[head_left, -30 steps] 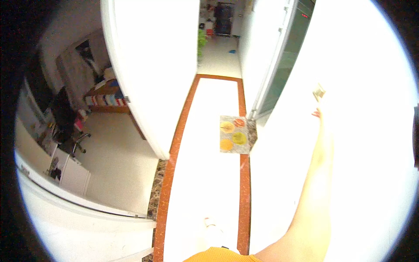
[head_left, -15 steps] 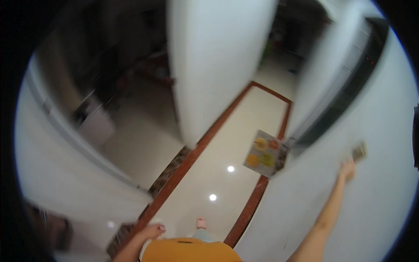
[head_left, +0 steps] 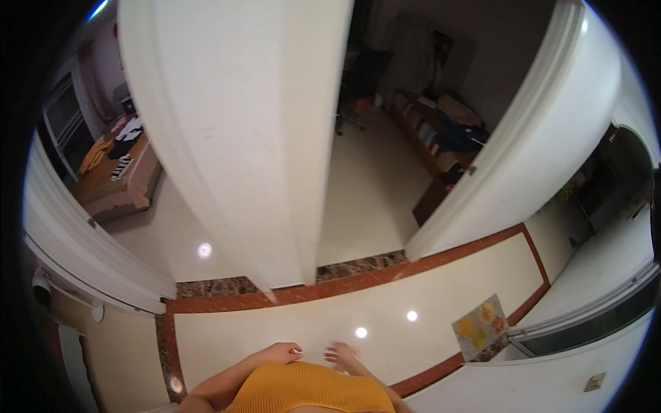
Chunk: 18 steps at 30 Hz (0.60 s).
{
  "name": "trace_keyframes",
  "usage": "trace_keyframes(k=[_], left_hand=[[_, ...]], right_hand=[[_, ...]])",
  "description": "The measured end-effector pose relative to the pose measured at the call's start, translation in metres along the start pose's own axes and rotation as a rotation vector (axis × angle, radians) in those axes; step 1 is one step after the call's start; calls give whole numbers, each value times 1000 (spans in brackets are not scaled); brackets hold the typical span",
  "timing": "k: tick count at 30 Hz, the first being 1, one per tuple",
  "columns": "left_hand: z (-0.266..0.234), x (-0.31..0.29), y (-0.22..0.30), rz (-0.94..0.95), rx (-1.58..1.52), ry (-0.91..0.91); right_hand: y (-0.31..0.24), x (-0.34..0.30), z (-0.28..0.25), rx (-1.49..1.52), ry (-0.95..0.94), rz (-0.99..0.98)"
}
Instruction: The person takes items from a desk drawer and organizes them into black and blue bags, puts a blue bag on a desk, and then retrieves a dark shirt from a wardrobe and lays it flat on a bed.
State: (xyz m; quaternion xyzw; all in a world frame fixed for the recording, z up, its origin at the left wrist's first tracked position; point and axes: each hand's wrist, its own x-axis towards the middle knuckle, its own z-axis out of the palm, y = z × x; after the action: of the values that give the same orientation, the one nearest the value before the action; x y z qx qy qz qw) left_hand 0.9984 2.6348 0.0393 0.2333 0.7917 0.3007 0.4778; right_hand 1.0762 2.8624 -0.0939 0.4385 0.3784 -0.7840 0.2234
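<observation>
My left hand (head_left: 282, 352) hangs in front of my waist at the lower middle, over the pale floor. Its fingers are loosely bent and a little apart, with nothing visible in them. Beside it on the right, my right hand (head_left: 341, 354) has its fingers spread and holds nothing; slight motion blur softens it. A small gap lies between the two hands. Far to the right, away from both hands, a switch plate (head_left: 594, 383) sits on the white wall.
Two doorways face the hallway, with a white wall (head_left: 227, 124) between them. Through the left one shows a bed (head_left: 120, 175) with clothes on it; the right room is dim, with an office chair (head_left: 363, 72). A fruit-patterned mat (head_left: 480, 327) lies before a doorway on the right.
My right hand has left the wall switch and come down in front of my body. The view has turned left, and the left room now appears lit.
</observation>
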Motion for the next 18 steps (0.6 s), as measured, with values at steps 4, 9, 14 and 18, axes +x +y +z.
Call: trace_keyframes(k=[4,9,14,18], left_hand=[[-33,-79,-112,-190,-223,279],[-75,-158,-179,-270,-278,541],[-128,-188,-182,-107,-872,790],[-179,-164,-218,147,-862,887]], right_hand=[[-44,4,243,-1561,-715,-1072],[-46,-22,409,-1472,-696,-1052],[22,-22,460,-1661,-1073,-832],[38,10,481,-1376,-884,-786]])
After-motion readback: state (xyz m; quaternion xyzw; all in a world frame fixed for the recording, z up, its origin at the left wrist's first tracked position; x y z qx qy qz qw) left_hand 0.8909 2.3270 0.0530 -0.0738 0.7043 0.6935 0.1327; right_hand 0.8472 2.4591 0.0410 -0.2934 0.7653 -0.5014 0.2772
